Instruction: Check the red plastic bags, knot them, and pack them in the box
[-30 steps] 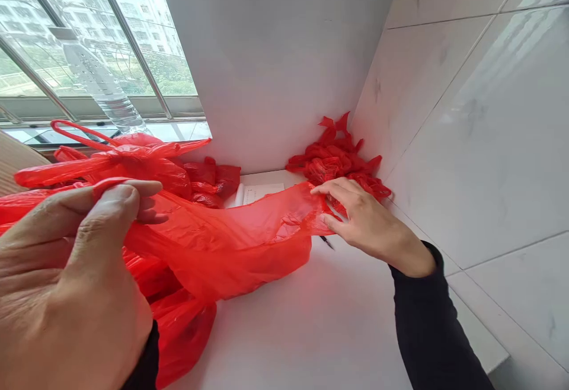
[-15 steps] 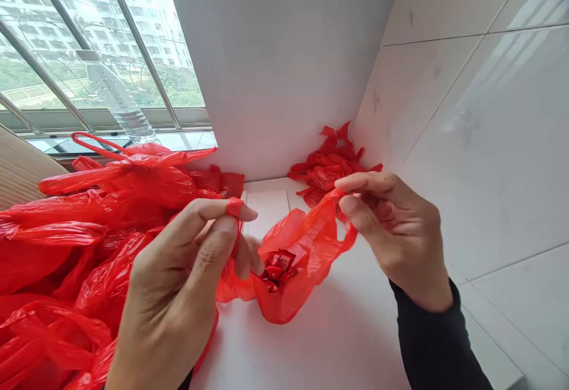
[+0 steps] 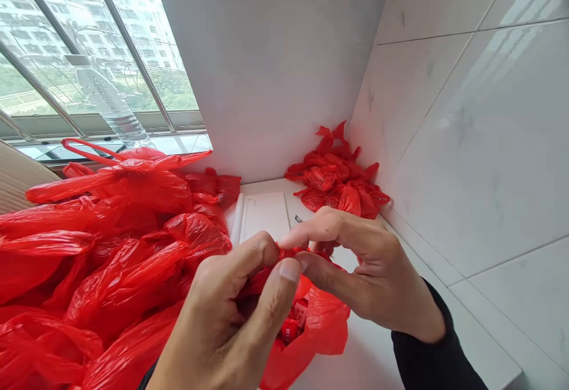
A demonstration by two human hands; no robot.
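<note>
Close together at the lower middle, my left hand (image 3: 240, 313) and my right hand (image 3: 355, 259) both pinch the handles of a red plastic bag (image 3: 326, 325). Thumbs and forefingers nearly touch over the gathered plastic. The bag hangs below them, its mouth partly open. Small red wrapped pieces (image 3: 293, 322), which look like sweets, show inside it. My left hand covers much of the bag's left side.
Filled red bags (image 3: 133, 188) are heaped at the left, below a barred window. A clear water bottle (image 3: 111, 102) leans there. A crumpled pile of red bags (image 3: 335, 170) lies in the far corner. Between them are an open notebook (image 3: 264, 212) and a pen (image 3: 298, 219).
My hands have moved from apart to together, bringing the two bag handles to one spot. The bag has come lower and nearer. The view has shifted slightly, showing more of the notebook.
</note>
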